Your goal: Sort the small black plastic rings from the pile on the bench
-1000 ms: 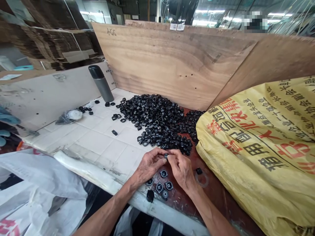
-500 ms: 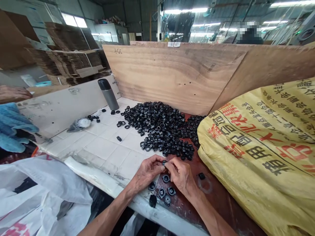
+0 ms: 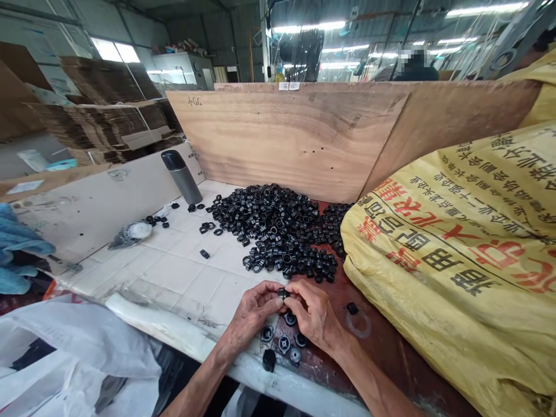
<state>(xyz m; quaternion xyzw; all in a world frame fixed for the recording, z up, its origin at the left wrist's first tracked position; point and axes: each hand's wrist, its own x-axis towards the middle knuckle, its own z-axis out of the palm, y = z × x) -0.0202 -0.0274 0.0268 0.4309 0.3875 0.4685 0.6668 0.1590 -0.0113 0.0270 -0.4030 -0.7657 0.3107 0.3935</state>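
Observation:
Between the fingertips of both hands is a small black plastic ring (image 3: 283, 293), partly covered by the fingers. My left hand (image 3: 256, 307) pinches it from the left, and my right hand (image 3: 313, 310) grips it from the right. Just below the hands, several round black caps with spoked insides (image 3: 284, 344) lie near the table's front edge. One darker black cap (image 3: 269, 360) stands beside them. Beyond my fingertips spreads a large heap of black plastic rings (image 3: 273, 217).
A yellow printed sack (image 3: 417, 243) bulges over the right side. Wooden boards (image 3: 286, 139) wall off the back. At the far left corner stands a grey flask (image 3: 185, 179), with a small clear bag (image 3: 130, 233) nearer. White plastic bags (image 3: 78, 353) hang at the front left.
The ring in my fingers has been turned and shows more now. Both hands have shifted slightly, staying together. The whole view has swung a little to the right.

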